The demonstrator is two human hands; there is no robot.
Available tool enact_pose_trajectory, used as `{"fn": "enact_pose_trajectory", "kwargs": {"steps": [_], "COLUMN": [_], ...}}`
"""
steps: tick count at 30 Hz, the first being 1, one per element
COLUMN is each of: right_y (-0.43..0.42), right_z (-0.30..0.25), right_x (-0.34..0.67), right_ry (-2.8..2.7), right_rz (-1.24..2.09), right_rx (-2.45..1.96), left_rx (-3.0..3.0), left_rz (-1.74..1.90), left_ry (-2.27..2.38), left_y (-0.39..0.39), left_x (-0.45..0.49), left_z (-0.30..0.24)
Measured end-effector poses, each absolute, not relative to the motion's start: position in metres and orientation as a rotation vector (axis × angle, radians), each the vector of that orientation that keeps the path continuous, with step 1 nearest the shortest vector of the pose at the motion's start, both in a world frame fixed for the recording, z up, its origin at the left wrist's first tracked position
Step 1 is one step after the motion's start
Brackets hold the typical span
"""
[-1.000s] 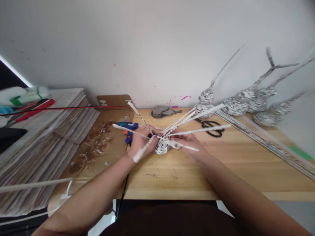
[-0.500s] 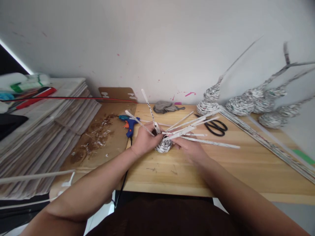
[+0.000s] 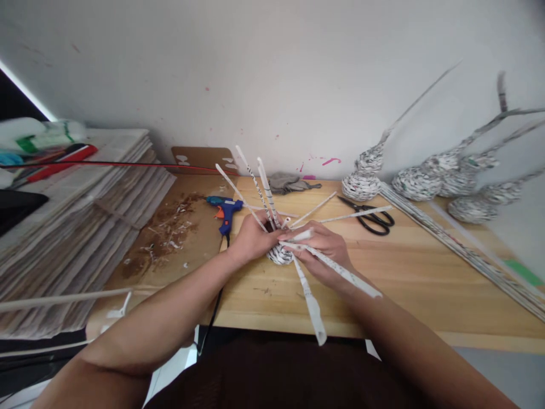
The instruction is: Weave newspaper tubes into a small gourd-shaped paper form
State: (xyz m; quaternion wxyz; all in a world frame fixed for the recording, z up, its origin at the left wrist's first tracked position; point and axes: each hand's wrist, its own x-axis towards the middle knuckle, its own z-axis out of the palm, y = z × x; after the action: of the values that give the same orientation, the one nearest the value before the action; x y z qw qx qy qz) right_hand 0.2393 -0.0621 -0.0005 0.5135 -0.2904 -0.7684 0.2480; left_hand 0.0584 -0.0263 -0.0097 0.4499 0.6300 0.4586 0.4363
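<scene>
A small woven bundle of rolled newspaper point(image 3: 280, 254) sits on the wooden table point(image 3: 400, 272) between my hands. Several white paper rods point(image 3: 313, 304) stick out of it, some up toward the wall, some toward me. My left hand point(image 3: 251, 238) is closed around the bundle's left side, its fingers gripping the upright rods. On the right side, my right hand point(image 3: 326, 250) pinches the rods, and two of them cross over it and point down toward the table's front edge.
A blue glue gun point(image 3: 225, 211) lies just left of my hands, its cord running off the front edge. Black scissors point(image 3: 372, 217) lie to the right. Several finished woven pieces point(image 3: 415, 182) stand at the back right. Stacked newspapers point(image 3: 72, 221) fill the left.
The bundle has been turned in my hands. Rods that pointed right now swing down toward me, and others stand more upright. Both hands keep their grip.
</scene>
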Motion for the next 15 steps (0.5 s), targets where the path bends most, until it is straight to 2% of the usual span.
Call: {"fn": "enact_pose_trajectory", "kwargs": {"steps": [5, 10, 15], "right_y": [-0.064, -0.063, -0.058], "right_z": [-0.001, 0.0, -0.003], "right_x": [0.237, 0.243, 0.252], "right_ry": [-1.918, -1.556, -1.75], "right_rz": [0.702, 0.768, 0.531], "right_rx": [-0.636, -0.918, -1.114], "left_rx": [1.604, 1.628, 1.656], "left_rz": [1.067, 1.13, 1.13], "left_ry": [1.073, 1.147, 1.143], "left_y": [-0.032, -0.035, -0.032], "left_x": [0.06, 0.063, 0.062], "left_z": [-0.007, -0.004, -0.008]}}
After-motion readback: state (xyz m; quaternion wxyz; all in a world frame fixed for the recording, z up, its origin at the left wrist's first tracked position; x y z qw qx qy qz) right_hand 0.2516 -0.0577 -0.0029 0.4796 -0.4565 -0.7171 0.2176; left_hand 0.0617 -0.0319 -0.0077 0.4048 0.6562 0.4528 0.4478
